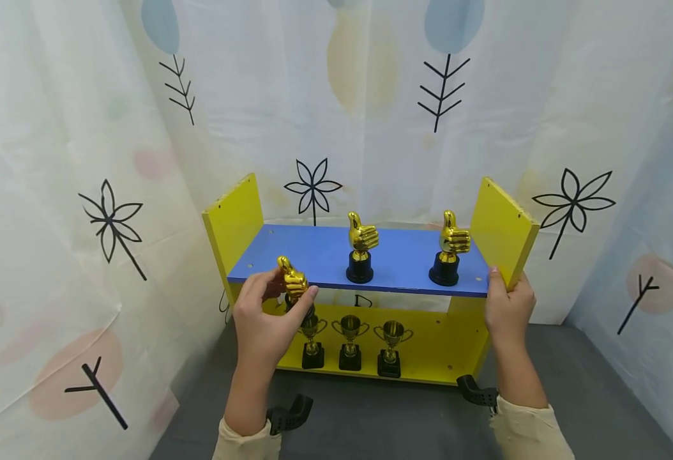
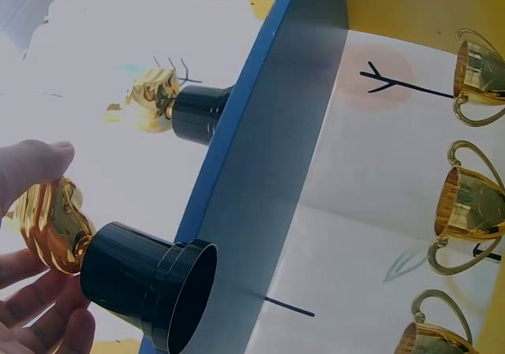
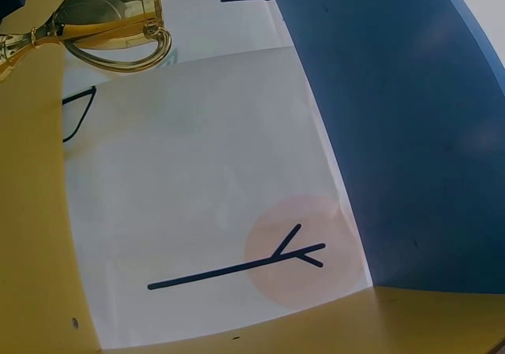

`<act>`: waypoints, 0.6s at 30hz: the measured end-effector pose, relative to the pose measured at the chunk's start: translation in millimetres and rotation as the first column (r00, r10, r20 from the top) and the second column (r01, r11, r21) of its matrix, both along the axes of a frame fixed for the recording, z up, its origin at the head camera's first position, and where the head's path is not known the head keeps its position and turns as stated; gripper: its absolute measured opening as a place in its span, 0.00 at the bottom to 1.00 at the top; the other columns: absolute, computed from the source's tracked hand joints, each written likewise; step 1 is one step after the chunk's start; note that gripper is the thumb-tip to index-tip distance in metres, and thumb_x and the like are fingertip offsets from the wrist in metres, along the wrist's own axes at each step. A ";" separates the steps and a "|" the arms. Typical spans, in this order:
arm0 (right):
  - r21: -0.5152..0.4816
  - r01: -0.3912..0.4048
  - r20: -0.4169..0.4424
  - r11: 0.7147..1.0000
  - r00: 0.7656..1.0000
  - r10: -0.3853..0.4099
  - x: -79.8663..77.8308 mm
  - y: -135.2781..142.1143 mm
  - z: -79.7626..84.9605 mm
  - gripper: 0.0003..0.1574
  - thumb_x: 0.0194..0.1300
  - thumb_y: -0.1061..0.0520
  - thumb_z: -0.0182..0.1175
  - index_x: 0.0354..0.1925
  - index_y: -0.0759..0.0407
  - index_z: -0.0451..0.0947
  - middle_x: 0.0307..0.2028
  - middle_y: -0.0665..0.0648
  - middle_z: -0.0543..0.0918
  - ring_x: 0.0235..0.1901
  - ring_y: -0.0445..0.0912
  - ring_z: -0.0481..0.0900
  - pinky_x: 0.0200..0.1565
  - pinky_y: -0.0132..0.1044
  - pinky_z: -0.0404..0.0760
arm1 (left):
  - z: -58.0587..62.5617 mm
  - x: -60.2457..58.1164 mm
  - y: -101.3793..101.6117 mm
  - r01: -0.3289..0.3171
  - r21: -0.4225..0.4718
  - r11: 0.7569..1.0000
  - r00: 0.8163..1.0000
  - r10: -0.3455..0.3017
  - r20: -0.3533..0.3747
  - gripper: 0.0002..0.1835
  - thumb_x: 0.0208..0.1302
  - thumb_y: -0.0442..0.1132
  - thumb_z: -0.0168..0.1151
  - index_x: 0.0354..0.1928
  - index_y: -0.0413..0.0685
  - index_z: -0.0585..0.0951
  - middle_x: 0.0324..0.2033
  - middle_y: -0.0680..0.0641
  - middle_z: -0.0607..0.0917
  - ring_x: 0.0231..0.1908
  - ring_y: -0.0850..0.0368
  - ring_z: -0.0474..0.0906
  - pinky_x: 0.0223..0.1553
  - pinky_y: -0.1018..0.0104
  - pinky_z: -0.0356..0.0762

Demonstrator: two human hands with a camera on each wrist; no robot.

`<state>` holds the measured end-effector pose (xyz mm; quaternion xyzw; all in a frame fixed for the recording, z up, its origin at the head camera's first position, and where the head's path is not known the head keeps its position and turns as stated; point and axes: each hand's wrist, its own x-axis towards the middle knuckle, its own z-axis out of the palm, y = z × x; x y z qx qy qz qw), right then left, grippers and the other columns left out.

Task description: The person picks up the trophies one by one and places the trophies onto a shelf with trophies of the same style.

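Note:
My left hand holds a gold thumbs-up trophy by its golden part, between thumb and fingers. Its black base shows in the left wrist view, tilted, close by the front edge of the blue shelf board. Two similar thumbs-up trophies stand upright on that board, one near the middle and one at the right. At the right end, my right hand grips the lower front corner of the yellow side panel, thumb on the inner side. The right wrist view does not show this hand.
On the yellow lower board stand three gold cups with black bases: a left one, a middle one and a right one. The unit rests on a dark grey surface. Patterned white cloth hangs behind and at both sides.

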<state>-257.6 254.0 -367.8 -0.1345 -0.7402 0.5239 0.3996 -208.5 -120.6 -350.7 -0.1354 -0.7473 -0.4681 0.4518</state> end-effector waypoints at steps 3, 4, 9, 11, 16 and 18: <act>-0.002 0.001 0.006 1.000 1.000 -0.001 1.0 -0.5 0.4 0.27 0.81 0.43 0.53 0.56 0.66 0.80 0.48 0.63 0.86 0.37 0.41 0.78 0.37 0.20 0.73 | 3.7 -0.4 0.2 0.008 0.003 1.000 1.000 -0.008 -0.003 0.29 0.53 0.45 0.87 0.56 0.46 0.88 0.46 0.47 0.86 0.46 0.54 0.84 0.51 0.70 0.83; -0.004 -0.001 0.008 1.000 1.000 0.001 1.1 -0.5 0.4 0.27 0.81 0.43 0.53 0.55 0.66 0.80 0.48 0.64 0.86 0.37 0.42 0.78 0.37 0.21 0.73 | 4.8 -0.7 0.2 0.008 0.002 1.000 1.000 -0.008 -0.006 0.29 0.53 0.45 0.87 0.56 0.46 0.88 0.46 0.47 0.86 0.46 0.54 0.84 0.51 0.70 0.83; -0.007 -0.004 0.011 1.000 1.000 0.004 1.7 -1.0 1.0 0.28 0.81 0.43 0.53 0.56 0.66 0.80 0.48 0.64 0.86 0.36 0.41 0.78 0.37 0.20 0.73 | 7.6 -3.0 0.6 0.000 -0.016 1.000 0.999 -0.001 -0.033 0.29 0.52 0.45 0.87 0.55 0.45 0.88 0.46 0.47 0.86 0.45 0.54 0.85 0.50 0.69 0.84; -0.004 0.000 0.008 1.000 1.000 0.001 1.8 -1.2 0.9 0.28 0.81 0.43 0.53 0.56 0.66 0.80 0.48 0.64 0.86 0.37 0.41 0.78 0.37 0.20 0.73 | 8.1 -3.9 1.4 -0.004 -0.026 1.000 0.999 0.003 -0.039 0.28 0.52 0.46 0.87 0.54 0.45 0.88 0.45 0.47 0.86 0.45 0.55 0.85 0.50 0.69 0.84; -0.008 -0.003 0.013 1.000 1.000 0.004 2.3 -1.2 0.6 0.29 0.82 0.42 0.53 0.58 0.66 0.80 0.50 0.64 0.86 0.38 0.42 0.79 0.38 0.20 0.73 | 9.7 -4.8 4.2 -0.013 -0.031 0.999 0.999 0.011 -0.043 0.29 0.51 0.46 0.87 0.54 0.44 0.88 0.45 0.47 0.87 0.44 0.54 0.85 0.49 0.71 0.84; -0.010 -0.005 0.017 1.000 1.000 0.005 2.3 -1.1 0.7 0.29 0.82 0.42 0.52 0.59 0.65 0.80 0.51 0.64 0.86 0.39 0.43 0.79 0.39 0.20 0.73 | 10.9 -5.2 5.4 -0.011 -0.032 0.999 0.999 0.010 -0.040 0.29 0.52 0.47 0.87 0.54 0.44 0.88 0.45 0.47 0.87 0.44 0.54 0.85 0.49 0.71 0.83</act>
